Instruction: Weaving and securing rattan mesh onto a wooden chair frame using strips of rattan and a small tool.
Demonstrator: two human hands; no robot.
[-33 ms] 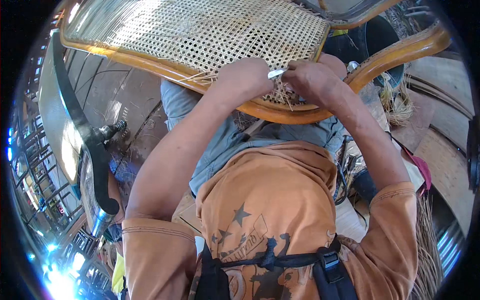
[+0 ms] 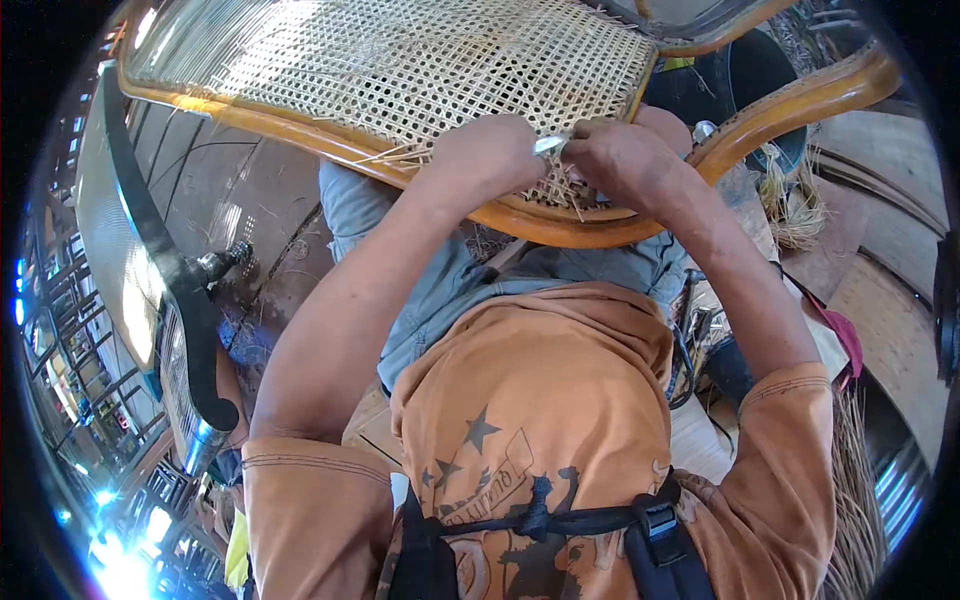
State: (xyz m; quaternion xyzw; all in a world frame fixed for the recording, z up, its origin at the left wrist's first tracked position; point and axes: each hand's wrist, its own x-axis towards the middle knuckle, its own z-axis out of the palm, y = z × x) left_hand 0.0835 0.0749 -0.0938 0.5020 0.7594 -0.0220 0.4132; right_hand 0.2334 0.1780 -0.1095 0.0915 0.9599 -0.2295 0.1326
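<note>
A woven cane panel (image 2: 430,75) is stretched in a curved, varnished wooden chair frame (image 2: 560,228) lying across my lap. At the panel's near end, my left hand (image 2: 487,152) is closed over the weave, its fingertips mostly hidden. To its right my right hand (image 2: 625,160) is closed too, with fingers pinched. Between the hands shows a small, flat, pale shiny piece (image 2: 549,146), and the right fingers grip its end; whether it is a blade or a strip I cannot tell. Loose cane ends (image 2: 568,190) stick out below, and others (image 2: 395,157) lie left of my left hand.
A dark-framed cane chair part (image 2: 135,240) stands at the left. Right of the frame are a dark bucket (image 2: 770,75) and a bundle of loose fibre (image 2: 795,210). Long cane strands (image 2: 853,490) hang at the lower right. Boards (image 2: 890,320) cover the right side.
Both hands keep the same place and hold at the panel's near end. The pale piece between them looks slightly shorter and tilted a little differently.
</note>
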